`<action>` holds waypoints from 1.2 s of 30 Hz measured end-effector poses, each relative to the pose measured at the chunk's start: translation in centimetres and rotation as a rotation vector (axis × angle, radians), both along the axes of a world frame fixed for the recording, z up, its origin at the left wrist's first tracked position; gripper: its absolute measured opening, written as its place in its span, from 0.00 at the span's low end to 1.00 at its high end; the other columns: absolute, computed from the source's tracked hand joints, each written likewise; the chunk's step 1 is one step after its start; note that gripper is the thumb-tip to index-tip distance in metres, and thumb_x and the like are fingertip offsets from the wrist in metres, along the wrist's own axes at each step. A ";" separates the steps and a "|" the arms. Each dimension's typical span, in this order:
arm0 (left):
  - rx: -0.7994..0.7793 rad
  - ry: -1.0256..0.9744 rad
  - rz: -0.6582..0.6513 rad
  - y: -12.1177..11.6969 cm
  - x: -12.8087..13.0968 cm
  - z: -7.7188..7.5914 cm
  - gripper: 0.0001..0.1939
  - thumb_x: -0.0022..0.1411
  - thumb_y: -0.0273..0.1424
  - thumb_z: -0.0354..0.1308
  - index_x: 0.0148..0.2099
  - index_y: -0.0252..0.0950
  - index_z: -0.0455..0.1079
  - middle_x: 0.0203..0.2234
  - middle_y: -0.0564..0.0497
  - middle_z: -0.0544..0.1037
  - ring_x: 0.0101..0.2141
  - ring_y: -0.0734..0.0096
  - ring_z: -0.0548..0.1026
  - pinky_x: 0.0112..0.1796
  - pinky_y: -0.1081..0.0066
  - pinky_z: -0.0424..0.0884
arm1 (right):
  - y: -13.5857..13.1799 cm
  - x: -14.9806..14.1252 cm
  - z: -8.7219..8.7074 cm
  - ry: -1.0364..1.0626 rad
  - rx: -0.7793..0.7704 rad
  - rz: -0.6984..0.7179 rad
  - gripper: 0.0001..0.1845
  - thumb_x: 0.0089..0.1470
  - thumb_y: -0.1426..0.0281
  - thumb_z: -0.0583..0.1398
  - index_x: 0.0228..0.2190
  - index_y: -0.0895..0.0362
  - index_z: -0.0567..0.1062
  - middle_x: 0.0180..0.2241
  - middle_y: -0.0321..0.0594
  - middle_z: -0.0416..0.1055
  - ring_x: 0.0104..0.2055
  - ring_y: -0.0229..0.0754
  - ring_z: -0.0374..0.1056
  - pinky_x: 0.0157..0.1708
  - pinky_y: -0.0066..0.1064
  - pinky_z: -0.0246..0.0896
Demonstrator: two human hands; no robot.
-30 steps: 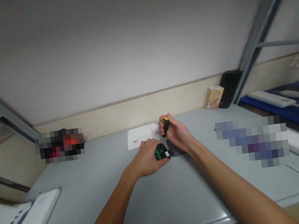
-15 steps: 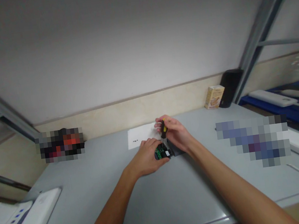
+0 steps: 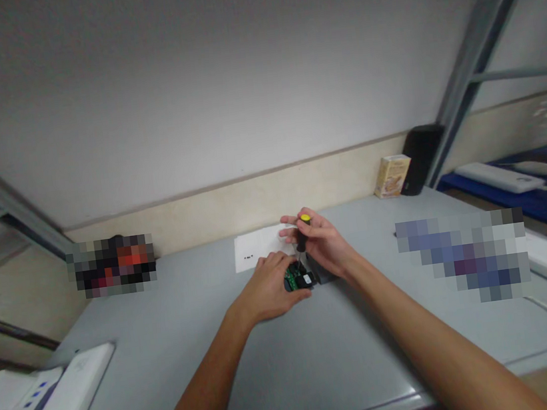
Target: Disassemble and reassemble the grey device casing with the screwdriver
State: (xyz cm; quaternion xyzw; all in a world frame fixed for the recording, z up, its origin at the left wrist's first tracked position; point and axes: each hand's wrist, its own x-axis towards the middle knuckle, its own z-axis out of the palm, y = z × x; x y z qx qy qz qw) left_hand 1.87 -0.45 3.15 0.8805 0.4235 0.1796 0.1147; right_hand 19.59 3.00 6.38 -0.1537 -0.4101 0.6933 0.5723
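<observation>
The right hand (image 3: pixel 326 242) grips a black-and-yellow screwdriver (image 3: pixel 302 235), its shaft angled down to a green-and-black circuit-board device (image 3: pixel 298 277) on the grey tabletop (image 3: pixel 274 359); the left hand (image 3: pixel 271 286) grasps that device. Small dark pieces (image 3: pixel 249 256), perhaps screws, lie on white paper (image 3: pixel 253 244). Work seems partway: the board is exposed, the driver engaged; how many fasteners remain, I cannot tell.

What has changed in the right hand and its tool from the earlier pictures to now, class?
The right hand's outer fingers, first curled by the screwdriver, have opened outward. The handle's yellow end tipped left, then came back right. Nothing was let go. The left hand stayed on the circuit board; the paper stayed put.
</observation>
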 end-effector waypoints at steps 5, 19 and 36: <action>0.000 -0.013 0.003 0.1 0.1 -0.2 0.25 0.58 0.45 0.68 0.53 0.40 0.69 0.48 0.46 0.75 0.50 0.52 0.71 0.52 0.55 0.66 | 0.4 -0.4 0.0 0.019 -0.005 -0.022 0.15 0.57 0.55 0.66 0.37 0.51 0.72 0.20 0.26 0.59 0.19 0.32 0.51 0.21 0.25 0.50; -0.001 -0.053 -0.050 0.3 0.2 -0.1 0.20 0.61 0.43 0.67 0.50 0.39 0.69 0.46 0.45 0.75 0.48 0.55 0.72 0.50 0.57 0.69 | 0.2 0.1 0.3 0.007 -0.007 0.004 0.19 0.56 0.49 0.65 0.36 0.51 0.72 0.20 0.27 0.56 0.20 0.34 0.52 0.21 0.27 0.52; -0.004 -0.082 -0.037 0.3 0.4 -0.3 0.19 0.60 0.41 0.67 0.49 0.40 0.70 0.48 0.46 0.74 0.50 0.54 0.72 0.52 0.57 0.68 | -0.1 0.2 0.3 -0.022 -0.027 0.046 0.17 0.53 0.54 0.68 0.35 0.54 0.75 0.32 0.37 0.72 0.32 0.39 0.69 0.33 0.31 0.64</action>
